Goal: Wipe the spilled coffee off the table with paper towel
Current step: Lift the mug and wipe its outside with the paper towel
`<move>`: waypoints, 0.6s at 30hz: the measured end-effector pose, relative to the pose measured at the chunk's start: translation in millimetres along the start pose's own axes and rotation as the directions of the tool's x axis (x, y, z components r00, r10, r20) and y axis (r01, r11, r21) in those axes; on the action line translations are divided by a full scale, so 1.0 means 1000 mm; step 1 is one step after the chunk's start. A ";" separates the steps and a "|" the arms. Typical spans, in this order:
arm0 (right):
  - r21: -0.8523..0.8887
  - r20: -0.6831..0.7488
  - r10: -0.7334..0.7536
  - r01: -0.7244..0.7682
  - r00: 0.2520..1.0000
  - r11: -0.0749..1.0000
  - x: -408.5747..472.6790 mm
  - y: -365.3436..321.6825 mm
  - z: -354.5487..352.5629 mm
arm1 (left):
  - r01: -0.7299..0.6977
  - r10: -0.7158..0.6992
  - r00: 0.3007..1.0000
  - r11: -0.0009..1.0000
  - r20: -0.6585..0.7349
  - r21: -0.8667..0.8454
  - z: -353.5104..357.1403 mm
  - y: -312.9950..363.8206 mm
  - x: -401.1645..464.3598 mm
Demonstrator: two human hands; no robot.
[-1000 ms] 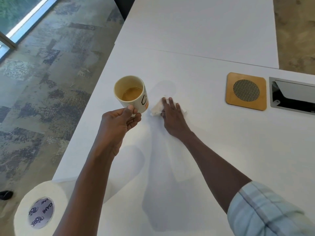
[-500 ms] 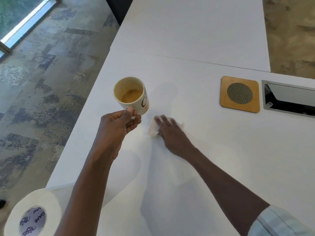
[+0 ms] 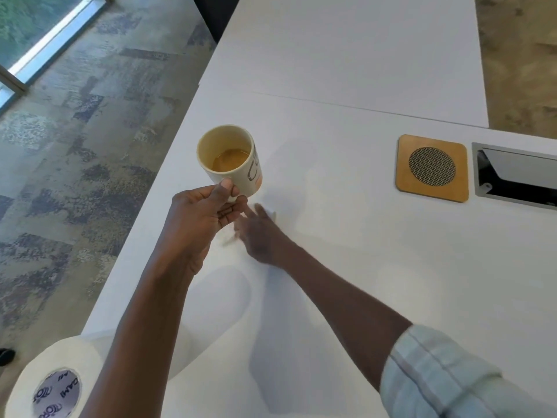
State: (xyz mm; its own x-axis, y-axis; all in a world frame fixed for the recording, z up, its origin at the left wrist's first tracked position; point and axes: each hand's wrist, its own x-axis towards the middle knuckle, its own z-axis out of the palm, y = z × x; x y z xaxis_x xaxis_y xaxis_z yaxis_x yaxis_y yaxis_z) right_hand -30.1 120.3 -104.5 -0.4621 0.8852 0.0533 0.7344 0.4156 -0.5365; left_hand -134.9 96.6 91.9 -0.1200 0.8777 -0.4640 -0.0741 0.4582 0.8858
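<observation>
My left hand (image 3: 200,215) holds a cream mug (image 3: 230,164) by its handle, lifted above the white table (image 3: 346,251); brown coffee sits in its bottom. Just right of and below the mug, my right hand (image 3: 260,233) presses flat on a white paper towel (image 3: 272,213), of which only a small corner shows past the fingers. The hand is blurred from motion. I see no coffee stain on the table surface around the hand.
A large paper towel roll (image 3: 57,384) stands at the near left table corner. A wooden coaster with a mesh centre (image 3: 432,168) and a metal cable hatch (image 3: 515,176) lie at the right. The table's left edge drops to carpet (image 3: 75,146).
My right hand has slid the paper towel toward me and to the left, ending under the mug. The left hand keeps the mug raised in about the same place.
</observation>
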 end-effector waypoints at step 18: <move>0.073 -0.148 0.286 -0.278 0.947 0.958 0.021 0.080 -0.059 | 0.017 -0.017 1.000 0.999 0.003 0.040 -0.007 -0.005 0.000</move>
State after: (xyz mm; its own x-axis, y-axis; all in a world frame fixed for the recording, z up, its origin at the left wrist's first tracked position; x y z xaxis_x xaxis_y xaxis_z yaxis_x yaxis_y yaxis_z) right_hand 48.3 184.8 -96.8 -0.1541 0.9878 0.0221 0.7956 0.1373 -0.5900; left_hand -141.6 93.2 87.2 -0.1159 0.8700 -0.4793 -0.0366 0.4784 0.8774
